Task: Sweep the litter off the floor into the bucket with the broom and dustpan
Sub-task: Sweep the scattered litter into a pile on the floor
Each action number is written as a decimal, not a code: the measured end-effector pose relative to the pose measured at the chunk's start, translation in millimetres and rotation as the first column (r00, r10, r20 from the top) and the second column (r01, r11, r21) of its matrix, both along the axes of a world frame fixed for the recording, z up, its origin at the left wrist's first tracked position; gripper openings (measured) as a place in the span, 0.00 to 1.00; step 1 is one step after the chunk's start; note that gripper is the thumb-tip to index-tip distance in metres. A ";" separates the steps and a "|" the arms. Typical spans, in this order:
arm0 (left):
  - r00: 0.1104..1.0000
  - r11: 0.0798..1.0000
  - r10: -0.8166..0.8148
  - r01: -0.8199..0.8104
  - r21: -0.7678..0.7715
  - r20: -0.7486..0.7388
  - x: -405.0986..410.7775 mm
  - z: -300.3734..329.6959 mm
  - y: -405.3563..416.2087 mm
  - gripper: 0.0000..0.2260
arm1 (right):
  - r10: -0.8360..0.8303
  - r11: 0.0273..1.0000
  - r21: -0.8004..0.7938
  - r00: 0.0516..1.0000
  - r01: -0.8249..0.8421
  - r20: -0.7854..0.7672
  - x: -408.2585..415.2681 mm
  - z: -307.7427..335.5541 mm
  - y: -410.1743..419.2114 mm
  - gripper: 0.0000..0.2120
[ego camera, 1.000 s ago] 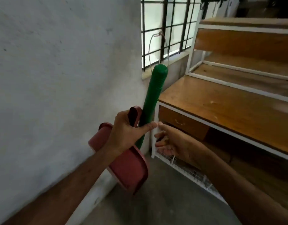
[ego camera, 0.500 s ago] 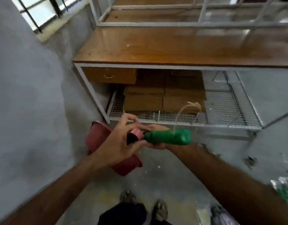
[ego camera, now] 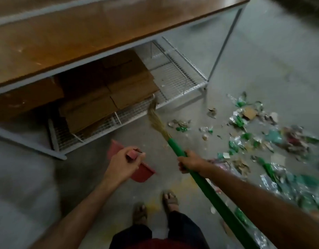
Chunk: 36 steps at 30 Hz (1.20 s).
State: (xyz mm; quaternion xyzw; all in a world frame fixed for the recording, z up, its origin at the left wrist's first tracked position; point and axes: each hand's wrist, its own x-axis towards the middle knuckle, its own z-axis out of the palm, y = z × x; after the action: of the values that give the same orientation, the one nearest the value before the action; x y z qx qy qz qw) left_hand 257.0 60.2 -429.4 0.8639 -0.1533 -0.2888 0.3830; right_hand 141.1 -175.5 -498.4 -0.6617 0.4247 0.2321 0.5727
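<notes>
My left hand grips the handle of a red dustpan, which hangs low over the grey floor in front of my feet. My right hand grips the green handle of a broom. The broom's straw bristles point up and away toward the wire shelf. Litter lies scattered over the floor to the right: green wrappers, foil, bits of cardboard and paper. No bucket is in view.
A wooden table on a white metal frame stands ahead. Cardboard boxes sit on its wire shelf near the floor. A grey wall runs along the left. My sandalled feet stand below my hands.
My right hand has taken the broom from my left hand, which keeps only the dustpan. The view has swung from the wall and window down and right to the littered floor.
</notes>
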 end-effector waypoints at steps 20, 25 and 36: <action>0.714 0.955 -0.149 0.282 0.086 -0.684 -60.1 -97.0 -108.8 0.12 | -0.489 0.808 -0.364 0.872 0.463 0.023 -247.2 -81.4 56.7 0.21; 0.776 0.758 -0.222 0.518 0.396 -0.591 -70.0 -134.2 -172.7 0.03 | -0.661 0.716 -0.328 0.750 0.616 -0.035 -287.0 -109.9 33.0 0.24; 0.704 0.548 -0.655 0.692 0.470 -0.274 -89.9 -220.0 -272.5 0.18 | -0.649 0.752 -0.344 0.722 0.562 -0.239 -328.6 -190.7 -37.5 0.19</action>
State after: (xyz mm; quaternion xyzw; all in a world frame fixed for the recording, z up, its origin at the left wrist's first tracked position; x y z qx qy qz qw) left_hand 167.2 -212.3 -649.4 0.7992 -0.3717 -0.4722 -0.0124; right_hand -187.5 -213.1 -689.1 -0.4995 0.7373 0.0876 0.4463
